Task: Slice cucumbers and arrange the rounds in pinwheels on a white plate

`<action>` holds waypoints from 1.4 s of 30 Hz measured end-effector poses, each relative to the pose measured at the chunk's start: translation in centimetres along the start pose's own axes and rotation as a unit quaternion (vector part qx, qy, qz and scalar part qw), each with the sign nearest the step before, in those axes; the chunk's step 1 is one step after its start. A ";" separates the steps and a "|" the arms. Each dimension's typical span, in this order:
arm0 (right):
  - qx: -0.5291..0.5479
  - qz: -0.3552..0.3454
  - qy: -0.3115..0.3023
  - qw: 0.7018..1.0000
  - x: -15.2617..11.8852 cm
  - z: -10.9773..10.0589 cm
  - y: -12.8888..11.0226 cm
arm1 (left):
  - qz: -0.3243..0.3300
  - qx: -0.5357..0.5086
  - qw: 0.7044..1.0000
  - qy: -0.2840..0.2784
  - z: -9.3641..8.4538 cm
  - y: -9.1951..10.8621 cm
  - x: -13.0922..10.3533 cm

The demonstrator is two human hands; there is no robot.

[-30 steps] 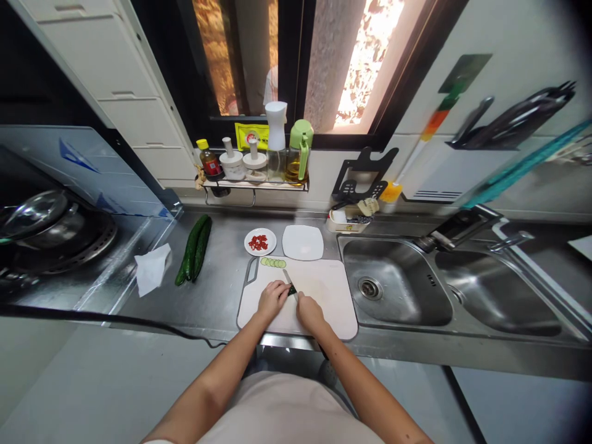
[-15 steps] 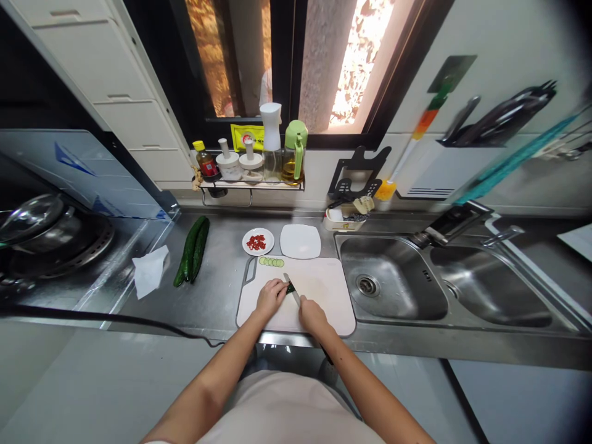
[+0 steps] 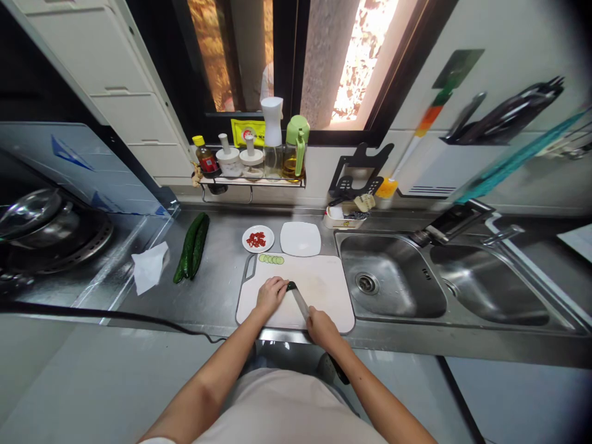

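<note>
My left hand is closed on a short dark green cucumber piece on the white cutting board. Only the right end of the piece shows past my fingertips. My right hand grips a knife, its blade slanting up and left so that the tip is by the cucumber piece. Several pale green cucumber slices overlap in a row at the board's upper left. Behind the board are a round plate with chopped red pieces and a bare white square plate.
Two whole cucumbers and a white paper lie to the left. A double sink adjoins the board's right side. Condiment bottles stand on a wall rack. A pot sits on the far-left stove.
My right hand has drawn the knife down and to the right, so its tip is now at the cucumber piece instead of above it. My left hand has hardly moved.
</note>
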State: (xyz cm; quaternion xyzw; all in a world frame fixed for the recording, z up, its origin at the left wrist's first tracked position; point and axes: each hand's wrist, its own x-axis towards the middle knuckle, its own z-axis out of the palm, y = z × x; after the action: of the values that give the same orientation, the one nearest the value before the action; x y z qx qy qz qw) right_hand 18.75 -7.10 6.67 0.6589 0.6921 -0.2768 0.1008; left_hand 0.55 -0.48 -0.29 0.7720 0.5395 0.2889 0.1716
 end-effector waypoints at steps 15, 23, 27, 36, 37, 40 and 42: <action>-0.070 0.006 0.093 0.993 -0.6 -3.3 0.9 | -0.029 0.025 0.999 0.018 -0.9 0.8 -0.4; -0.161 -0.010 0.194 0.968 -0.2 -2.9 2.3 | -0.007 0.040 0.999 0.022 -1.3 0.3 -1.9; -0.166 -0.007 0.200 0.966 0.1 -2.6 2.5 | -0.018 0.036 0.999 0.023 -1.3 0.2 -2.2; -0.165 -0.012 0.213 0.963 0.1 -2.5 2.8 | -0.048 -0.004 0.997 0.061 -1.5 0.5 -2.3; -0.160 -0.015 0.211 0.964 0.1 -2.5 2.8 | -0.059 -0.011 0.995 0.076 -1.7 0.7 -2.1; -0.143 -0.029 0.210 0.967 0.2 -2.6 2.8 | -0.066 -0.030 0.994 0.087 -2.3 1.5 -1.1; -0.137 -0.042 0.218 0.965 0.2 -2.6 2.7 | -0.041 -0.039 0.997 0.049 -2.7 2.3 -0.2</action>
State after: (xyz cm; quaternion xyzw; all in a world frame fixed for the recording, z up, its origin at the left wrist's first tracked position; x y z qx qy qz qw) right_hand 21.92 -5.65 8.04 0.6534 0.7559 -0.0329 0.0256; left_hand 0.49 -1.59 3.11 0.7270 0.5664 0.3402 0.1868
